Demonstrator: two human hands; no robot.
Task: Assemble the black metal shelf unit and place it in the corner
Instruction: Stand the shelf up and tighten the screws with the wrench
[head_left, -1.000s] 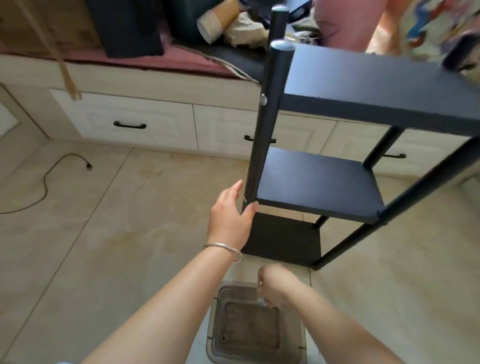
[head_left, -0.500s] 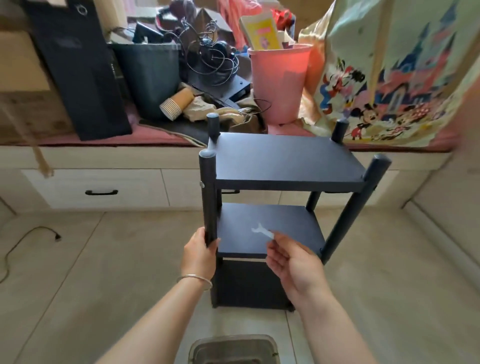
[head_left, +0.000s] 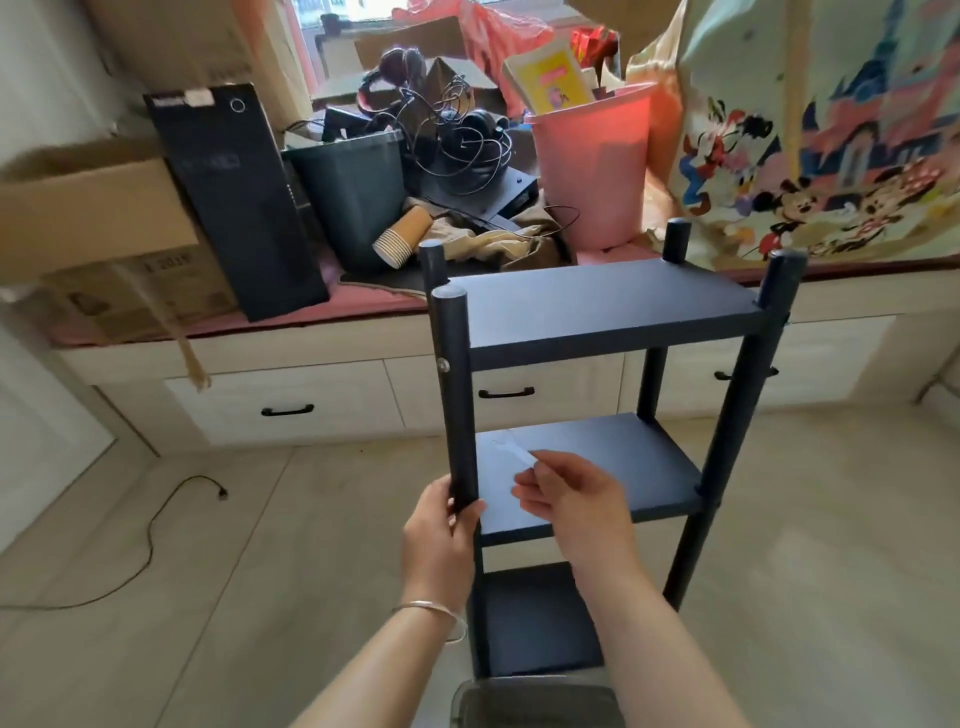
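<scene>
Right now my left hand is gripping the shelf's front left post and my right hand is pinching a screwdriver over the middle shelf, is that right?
Not quite: the head view shows the right hand pinching a small flat wrench, not a screwdriver. The rest holds: the left hand grips the front left post, over the middle shelf.

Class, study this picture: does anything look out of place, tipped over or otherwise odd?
Yes. On the cluttered window seat, a stack of brown paper cups lies tipped on its side against the dark green plastic bin. The black metal shelf unit stands upright.
</scene>
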